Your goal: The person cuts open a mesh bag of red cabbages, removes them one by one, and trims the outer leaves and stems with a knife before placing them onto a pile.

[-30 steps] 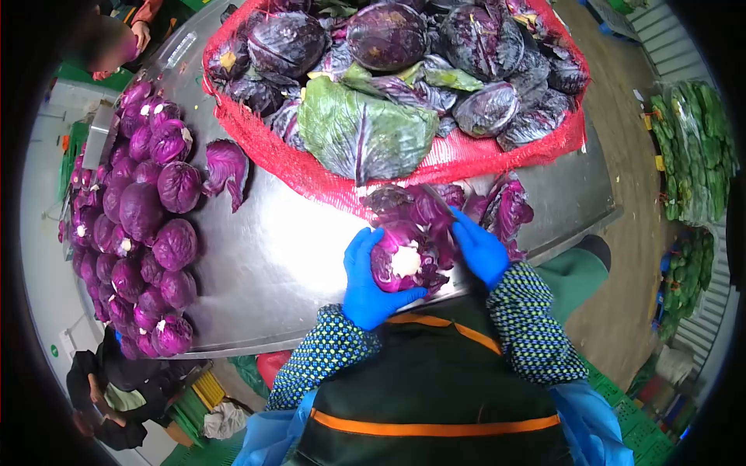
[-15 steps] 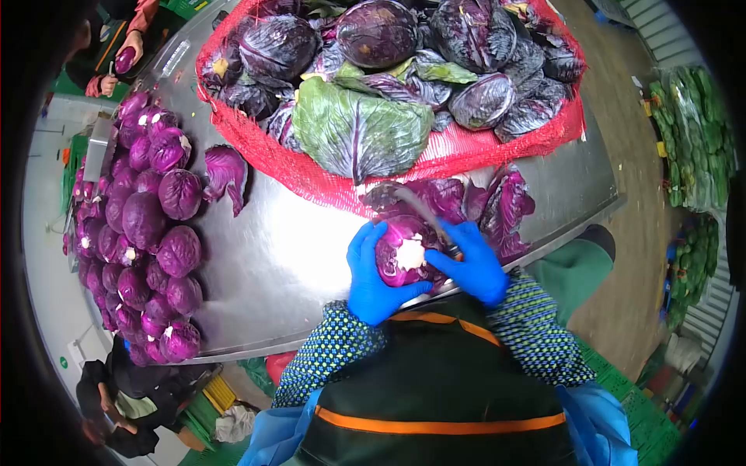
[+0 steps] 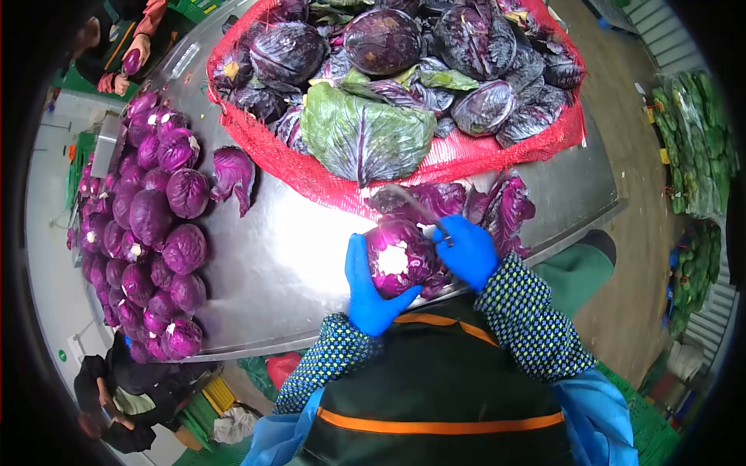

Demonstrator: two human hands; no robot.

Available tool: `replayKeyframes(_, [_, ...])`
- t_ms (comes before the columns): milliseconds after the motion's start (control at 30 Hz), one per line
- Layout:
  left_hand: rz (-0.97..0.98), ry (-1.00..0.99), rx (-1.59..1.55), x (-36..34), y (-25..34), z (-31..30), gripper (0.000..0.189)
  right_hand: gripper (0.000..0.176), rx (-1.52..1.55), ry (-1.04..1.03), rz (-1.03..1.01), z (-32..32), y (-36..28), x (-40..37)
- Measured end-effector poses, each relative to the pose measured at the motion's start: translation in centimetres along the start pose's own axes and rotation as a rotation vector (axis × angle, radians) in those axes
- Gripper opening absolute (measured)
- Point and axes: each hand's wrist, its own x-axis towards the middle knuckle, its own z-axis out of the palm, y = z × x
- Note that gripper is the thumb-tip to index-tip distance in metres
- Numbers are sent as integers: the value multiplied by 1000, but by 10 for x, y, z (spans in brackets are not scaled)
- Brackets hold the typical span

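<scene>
A red cabbage (image 3: 412, 247) with a pale cut stem end facing up sits at the near edge of the metal table (image 3: 256, 287). My left hand (image 3: 368, 291), in a blue glove, grips its left side, thumb along the front. My right hand (image 3: 468, 254), also gloved, is closed around a knife (image 3: 420, 205) just right of the cabbage. The blade points up and left, over loose purple leaves (image 3: 435, 200); the handle is mostly hidden in my fingers. More peeled-off leaves (image 3: 507, 213) lie beyond my right hand.
A red mesh sack (image 3: 280, 167) full of untrimmed cabbages fills the table's far side. Trimmed cabbages (image 3: 151, 217) are piled at the left; a single leaf (image 3: 233, 179) lies beside them. Another person's hand (image 3: 138, 48) holds a small purple cabbage at the upper left.
My right hand has drawn back off the cabbage to the right with the knife. The cabbage has tilted slightly left, and my left fingers have straightened along its side.
</scene>
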Motion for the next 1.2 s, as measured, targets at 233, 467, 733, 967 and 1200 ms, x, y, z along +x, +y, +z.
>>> replayKeyframes(233, [9, -22, -41, 5, 2, 0, 115, 35, 130, 78, -205, 9, -18, -3])
replayKeyframes(467, [-45, -39, -190, 1, -13, 0, 114, 26, 382, 152, -80, 14, 6, -10])
replayKeyframes(733, [52, -33, -59, 4, -3, -1, 115, 29, -68, 104, -60, 15, -10, 0])
replayKeyframes(967, [-348, 2, -928, 6, -32, -6, 90, 33, 521, 264, 25, 23, 32, -10])
replayKeyframes(1200, [-708, -222, -2010, 12, -27, -63, 84, 39, 494, 435, -21, -37, 44, -19])
